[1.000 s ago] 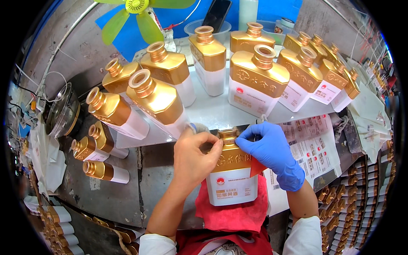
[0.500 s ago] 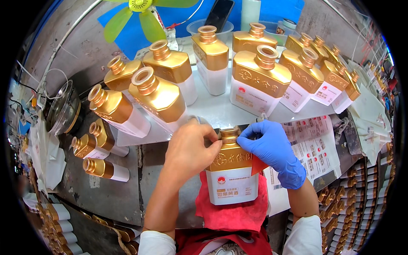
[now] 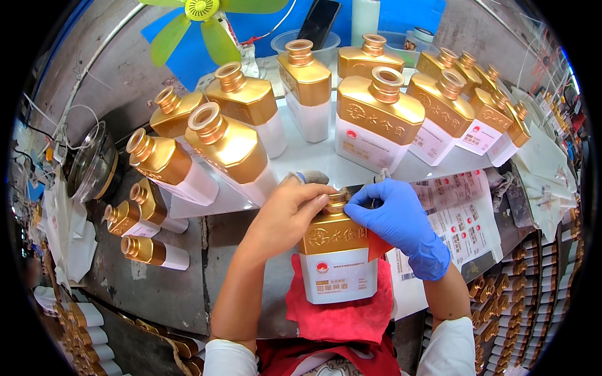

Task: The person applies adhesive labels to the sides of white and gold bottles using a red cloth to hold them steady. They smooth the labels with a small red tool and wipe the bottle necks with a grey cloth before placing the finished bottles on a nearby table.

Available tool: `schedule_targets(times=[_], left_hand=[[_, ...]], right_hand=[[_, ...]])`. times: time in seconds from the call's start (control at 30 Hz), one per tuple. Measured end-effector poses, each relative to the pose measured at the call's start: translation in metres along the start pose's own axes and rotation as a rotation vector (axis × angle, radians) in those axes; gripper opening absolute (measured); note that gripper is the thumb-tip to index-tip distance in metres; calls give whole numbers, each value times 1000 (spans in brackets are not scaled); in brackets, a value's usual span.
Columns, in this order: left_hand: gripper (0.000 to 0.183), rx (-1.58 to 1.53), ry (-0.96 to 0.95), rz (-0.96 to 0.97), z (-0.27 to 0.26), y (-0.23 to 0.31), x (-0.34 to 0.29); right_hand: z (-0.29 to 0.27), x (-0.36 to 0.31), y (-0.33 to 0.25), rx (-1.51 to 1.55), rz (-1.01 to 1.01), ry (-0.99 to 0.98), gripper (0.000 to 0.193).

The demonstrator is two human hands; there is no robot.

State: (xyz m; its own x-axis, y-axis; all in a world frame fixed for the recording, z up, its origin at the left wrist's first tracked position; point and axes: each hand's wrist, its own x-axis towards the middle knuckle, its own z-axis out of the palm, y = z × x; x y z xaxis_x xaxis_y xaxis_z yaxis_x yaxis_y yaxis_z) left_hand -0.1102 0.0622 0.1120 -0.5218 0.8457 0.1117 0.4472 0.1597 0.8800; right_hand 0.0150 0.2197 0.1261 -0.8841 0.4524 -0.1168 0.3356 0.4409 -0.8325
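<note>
While a gold-and-white bottle (image 3: 338, 272) is sitting in front of the person, its base over a red cloth (image 3: 345, 323), two hands are touching its neck from opposite sides. The bare left hand (image 3: 285, 213) is keeping its thumb and fingers narrow, close together at the left of the neck. The right hand (image 3: 398, 219), wearing a blue glove, is curling its fingertips against the other side, and a red piece (image 3: 377, 245) is showing just below it, beside the bottle's gold shoulder. Whether either hand is firmly gripping, I cannot tell. The bottle's printed white face is pointing toward the person. Beyond the hands, similar bottles (image 3: 379, 128) are standing on a pale board (image 3: 307, 156), and three more bottles (image 3: 157, 254) are sitting on the dark desk (image 3: 169, 301) at the left. Printed sheets (image 3: 467, 219) are lying to the right, partly behind the glove. At the back, a dark phone (image 3: 318, 25) is leaning in a clear tub (image 3: 280, 44), and a green fan (image 3: 202, 9) is showing at the top edge
</note>
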Motion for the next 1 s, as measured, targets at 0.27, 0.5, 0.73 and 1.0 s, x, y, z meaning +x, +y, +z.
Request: schedule_targets(times=[0.27, 0.5, 0.73, 1.0], left_hand=[[25, -281, -132, -68, -19, 18, -16], [30, -206, -135, 153, -22, 9, -16], [32, -231, -105, 177, -20, 7, -17], [35, -276, -107, 196, -18, 4, -20]], right_hand=[[-11, -11, -2, 187, -14, -153, 29], [-13, -20, -13, 270, 30, -167, 21], [-11, -23, -14, 242, 9, -148, 19], [-11, -25, -16, 213, -2, -162, 18]])
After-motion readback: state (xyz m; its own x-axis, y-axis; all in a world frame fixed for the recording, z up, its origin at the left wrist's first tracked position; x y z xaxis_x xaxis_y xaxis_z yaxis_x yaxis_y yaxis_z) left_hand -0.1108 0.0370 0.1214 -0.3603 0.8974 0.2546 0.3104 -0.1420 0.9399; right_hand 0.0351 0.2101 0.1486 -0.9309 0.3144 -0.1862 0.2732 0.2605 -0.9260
